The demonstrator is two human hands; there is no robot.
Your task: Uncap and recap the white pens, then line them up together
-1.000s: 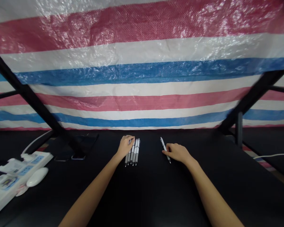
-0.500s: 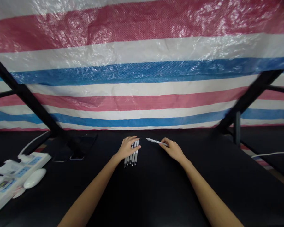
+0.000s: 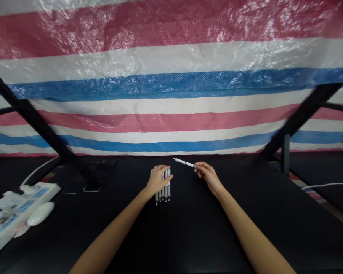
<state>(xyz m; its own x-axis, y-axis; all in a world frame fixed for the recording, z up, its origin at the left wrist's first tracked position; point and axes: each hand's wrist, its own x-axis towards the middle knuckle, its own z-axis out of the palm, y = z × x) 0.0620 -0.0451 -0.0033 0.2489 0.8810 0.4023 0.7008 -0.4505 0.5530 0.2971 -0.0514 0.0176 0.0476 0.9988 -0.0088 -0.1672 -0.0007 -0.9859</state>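
Several white pens with grey grips (image 3: 165,193) lie side by side on the black table, their tips toward me. My left hand (image 3: 156,180) is closed around the row from the left, thumb and fingers at its two ends, hiding part of the barrels. To the right, my right hand (image 3: 209,179) pinches a single white pen (image 3: 185,163) by its grey grip end. That pen points to the left and away from me, raised over the table and apart from the row.
At the left stand a white power strip (image 3: 28,203) with plugs and a white computer mouse (image 3: 41,214). Dark flat devices (image 3: 93,188) lie by the left black frame bar (image 3: 42,127). Another bar (image 3: 297,118) slants at the right. Striped plastic sheeting (image 3: 171,87) hangs behind the table.
The row of pens has slid slightly right and toward me with my left hand. My right hand has raised its pen, which now shows more of its length.
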